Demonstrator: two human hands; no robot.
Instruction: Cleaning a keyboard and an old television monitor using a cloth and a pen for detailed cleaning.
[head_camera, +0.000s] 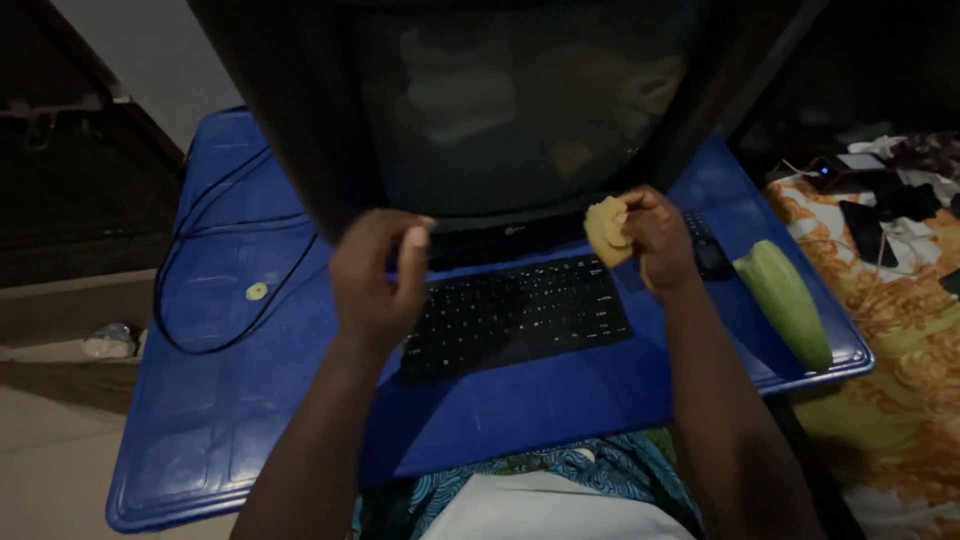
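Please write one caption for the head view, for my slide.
Right hand holds a pale yellow slice above a black keyboard; left hand empty.

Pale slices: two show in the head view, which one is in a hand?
The larger pale slice, pinched in the right hand above the keyboard. The small round slice lies untouched on the blue table, beside the black cable.

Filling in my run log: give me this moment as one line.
left hand: raised, empty, above keyboard | right hand: holds yellow food piece | cucumber: on blue table, right edge
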